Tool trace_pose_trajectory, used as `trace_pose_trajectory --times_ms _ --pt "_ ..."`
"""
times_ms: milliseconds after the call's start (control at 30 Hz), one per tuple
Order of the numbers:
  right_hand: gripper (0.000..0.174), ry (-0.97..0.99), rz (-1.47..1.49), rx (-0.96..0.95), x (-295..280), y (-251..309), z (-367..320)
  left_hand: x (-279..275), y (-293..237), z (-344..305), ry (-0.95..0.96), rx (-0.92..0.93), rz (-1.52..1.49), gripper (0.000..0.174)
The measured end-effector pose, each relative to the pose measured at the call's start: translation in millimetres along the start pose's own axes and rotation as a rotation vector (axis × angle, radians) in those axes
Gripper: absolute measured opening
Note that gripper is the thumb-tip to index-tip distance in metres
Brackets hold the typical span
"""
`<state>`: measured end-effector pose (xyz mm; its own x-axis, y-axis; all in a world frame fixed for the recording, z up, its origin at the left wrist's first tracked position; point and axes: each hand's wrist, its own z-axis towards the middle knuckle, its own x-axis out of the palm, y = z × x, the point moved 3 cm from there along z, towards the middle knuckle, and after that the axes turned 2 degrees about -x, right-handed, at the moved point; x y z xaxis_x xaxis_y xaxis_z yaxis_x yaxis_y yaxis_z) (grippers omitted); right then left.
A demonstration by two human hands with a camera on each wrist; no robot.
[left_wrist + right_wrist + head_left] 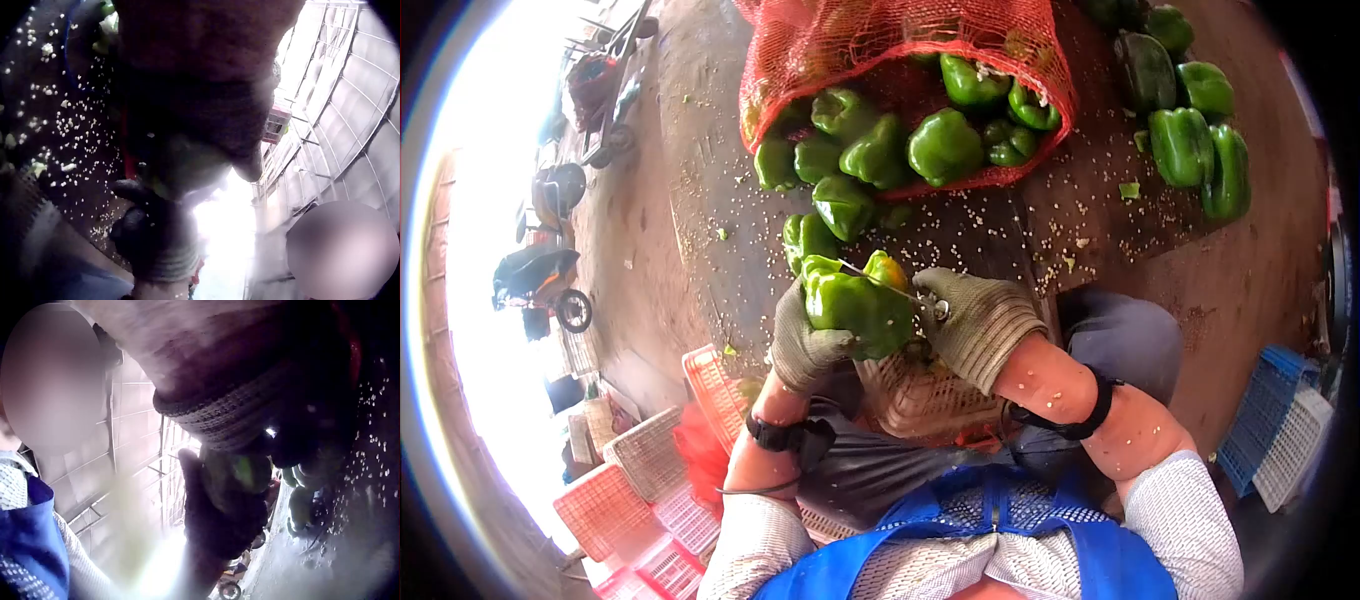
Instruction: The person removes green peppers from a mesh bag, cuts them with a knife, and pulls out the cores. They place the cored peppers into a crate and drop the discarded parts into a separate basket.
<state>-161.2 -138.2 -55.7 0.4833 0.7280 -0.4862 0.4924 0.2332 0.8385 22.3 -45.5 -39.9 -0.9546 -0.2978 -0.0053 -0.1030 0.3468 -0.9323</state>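
In the head view a gloved left hand (798,345) grips a green bell pepper (855,318) with an orange patch near its top. The gloved right hand (980,325) holds a small knife (878,280), its thin blade lying across the pepper's top. Most of the handle is hidden in the glove. Both wrist views are dark; the pepper (187,165) shows between the two gloves in the left one, and the pepper (247,472) sits above the left glove in the right one. Just beyond the hands lie loose green peppers (843,207).
A red mesh sack (880,35) spills green peppers ahead. More peppers (1182,145) lie at the far right. Pale seeds dot the dark board (990,235). A woven basket (930,395) stands between the legs, with crates (610,510) at the left and a blue crate (1260,420) at the right.
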Motion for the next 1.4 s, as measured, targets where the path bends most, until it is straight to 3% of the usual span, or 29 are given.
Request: trace_pose_trajectory --times_ms 167,267,333,400,467,500,533,567,633,700,767,833,867,967,1033,1100,1167,1233,1267,1333,1367,1400 --pt "0.023 0.027 -0.067 0.051 7.4 1.4 -0.6 0.1 5.5 -6.4 0.000 -0.076 -0.059 0.090" --pt "0.023 0.035 -0.106 0.065 13.6 2.4 -1.2 12.8 12.1 -21.2 -0.133 -0.140 -0.488 0.080" --pt "0.022 0.081 -0.125 0.134 25.8 -9.0 3.2 -7.2 29.0 -23.2 0.152 -0.202 -0.805 0.074" --pt "0.021 0.169 -0.167 0.251 50.5 -38.1 19.7 -27.8 34.9 -32.4 0.001 -0.037 -0.120 0.084" --pt "0.021 0.145 -0.186 0.268 59.3 -35.6 16.0 -27.4 23.9 -34.4 0.009 0.135 -0.165 0.097" --pt "0.021 0.143 -0.206 0.261 62.6 -32.3 16.1 -13.3 5.0 -28.3 0.340 0.105 -1.035 0.099" --pt "0.023 0.104 -0.227 0.268 69.5 -37.4 18.8 -15.2 1.7 -25.9 0.151 0.023 -0.869 0.092" --pt "0.023 0.119 -0.216 0.271 75.6 -41.0 19.9 -27.2 4.2 -22.7 0.187 -0.076 -0.958 0.084" --pt "0.023 0.136 -0.199 0.267 80.7 -44.4 24.9 -28.0 -15.6 -13.0 -0.028 0.042 -0.722 0.071" --pt "0.019 0.117 -0.237 0.249 76.6 -39.3 26.4 -50.7 -25.8 -20.8 -0.083 0.136 -0.582 0.064" --pt "0.015 0.124 -0.233 0.201 72.5 -28.7 19.5 -87.7 -24.2 -44.3 -0.217 0.186 -0.389 0.057" --pt "0.018 0.100 -0.025 0.045 88.8 -72.1 16.2 -130.3 -12.9 -86.6 -0.423 0.158 -0.147 0.051" --pt "0.015 0.039 -0.072 0.049 68.6 -36.2 6.2 -139.7 -11.4 -113.2 -0.556 0.172 -0.140 0.040" --pt "0.015 -0.020 -0.109 -0.219 66.6 -50.1 7.0 -172.8 9.9 -197.8 -0.757 -0.135 0.514 0.036" --pt "0.016 0.092 -0.052 0.084 62.5 -36.3 3.3 -193.8 44.1 -243.9 -0.795 -0.160 0.625 0.032" --pt "0.018 0.110 -0.023 0.005 70.8 -40.9 4.8 -204.5 64.8 -281.7 -0.830 -0.375 0.693 0.035" --pt "0.018 0.094 -0.093 -0.100 65.2 -22.2 -9.2 -211.8 65.5 -304.4 -0.701 -0.612 0.927 0.039" --pt "0.018 0.148 0.033 -0.100 74.9 -53.7 -0.4 -210.6 63.0 -312.4 -0.799 -0.664 1.136 0.044" --pt "0.018 0.076 -0.170 -0.207 65.8 -38.4 -5.5 -219.4 67.6 -309.1 -0.828 -0.586 1.138 0.048" --pt "0.019 0.014 -0.118 -0.159 55.5 -24.1 -7.1 -216.2 52.8 -276.2 -0.839 -0.434 1.057 0.054" --pt "0.019 0.051 -0.053 -0.088 46.5 -12.5 -10.8 -211.1 52.1 -253.2 -0.808 -0.202 0.914 0.049" --pt "0.019 0.049 0.019 -0.073 46.8 -16.1 -7.1 -186.9 30.1 -224.1 -0.721 -0.137 0.871 0.049"
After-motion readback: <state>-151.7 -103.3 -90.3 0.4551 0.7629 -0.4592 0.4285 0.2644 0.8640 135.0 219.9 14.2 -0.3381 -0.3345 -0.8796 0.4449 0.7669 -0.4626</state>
